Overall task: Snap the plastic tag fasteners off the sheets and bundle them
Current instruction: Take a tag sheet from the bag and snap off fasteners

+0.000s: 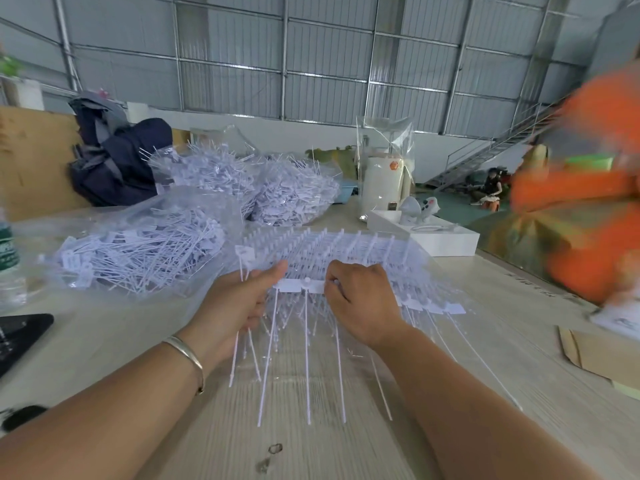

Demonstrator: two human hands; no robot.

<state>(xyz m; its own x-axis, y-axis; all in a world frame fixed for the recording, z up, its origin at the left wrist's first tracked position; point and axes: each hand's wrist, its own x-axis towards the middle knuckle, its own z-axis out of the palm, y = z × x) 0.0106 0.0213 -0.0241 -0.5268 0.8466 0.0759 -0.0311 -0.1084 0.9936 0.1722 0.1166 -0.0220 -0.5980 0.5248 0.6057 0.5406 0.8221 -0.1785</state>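
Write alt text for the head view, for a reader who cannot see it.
Two bare hands work at a stack of white plastic fastener sheets on a pale wooden table: the left hand holds a bunch of loose fasteners, the right hand pinches the front strip. Clear bags of loose fasteners lie behind on the left.

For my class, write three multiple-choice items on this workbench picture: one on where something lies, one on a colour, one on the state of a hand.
1. Where is the dark backpack?
A. far left of the table
B. under the hands
C. on the white box

2. What colour is the bracelet on the left wrist?
A. red
B. silver
C. black

3. What is the right hand doing?
A. lying flat
B. pointing upward
C. pinching the fastener sheet

Answers: 1 A, it sits behind the bagged fasteners; 2 B, the band is metallic; 3 C, its fingers curl on the strip.
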